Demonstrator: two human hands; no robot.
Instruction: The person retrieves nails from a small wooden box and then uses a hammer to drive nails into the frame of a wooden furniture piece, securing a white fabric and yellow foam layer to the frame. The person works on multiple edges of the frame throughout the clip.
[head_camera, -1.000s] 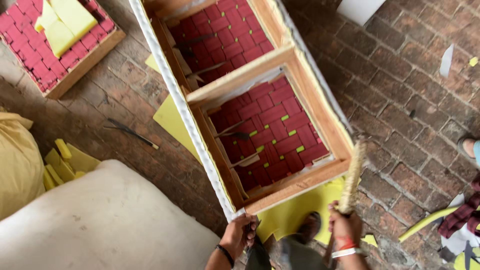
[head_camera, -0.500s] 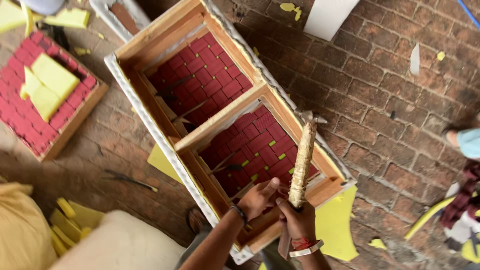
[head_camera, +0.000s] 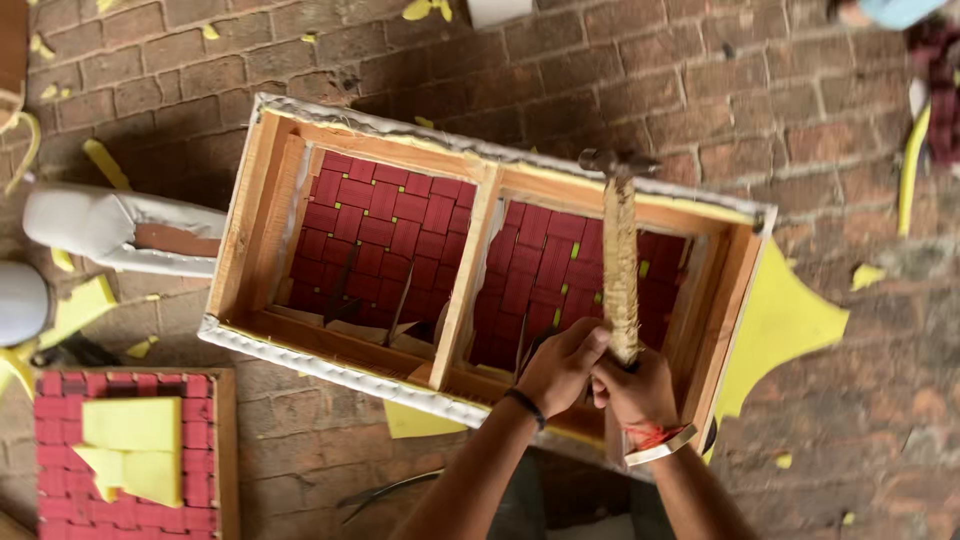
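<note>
the hammer with a dark metal head and a pale, rope-wrapped handle (head_camera: 620, 260) stands upright over the right-hand bay of the long wooden seat frame with red woven webbing (head_camera: 480, 255), its head up by the far rail near the white fabric edging. it looks top-heavy: the weight sits in that small iron head, so it likely wants to tip and swing, while the handle reads stiff and the wrapping rough enough not to slip. the sensible hold is low on the shaft, and that is just where it is taken.

the right hand (head_camera: 632, 392), with a red thread and a pale bangle at the wrist, is closed round the bottom of the handle, gripping it. the left hand (head_camera: 560, 365), dark band on the wrist, curls in against the same spot; its fingers touch the handle and the right hand, though how firmly it grips i cannot tell. so the hammer rises straight out of both fists, head well apart from them.

around the frame: yellow foam sheet (head_camera: 775, 325) pokes out from under the right end, a smaller red-webbed panel with yellow foam pieces on it (head_camera: 125, 450) lies at lower left, a white upholstered piece (head_camera: 110, 230) rests to the left, all on a brick floor (head_camera: 620, 60) strewn with yellow scraps.
</note>
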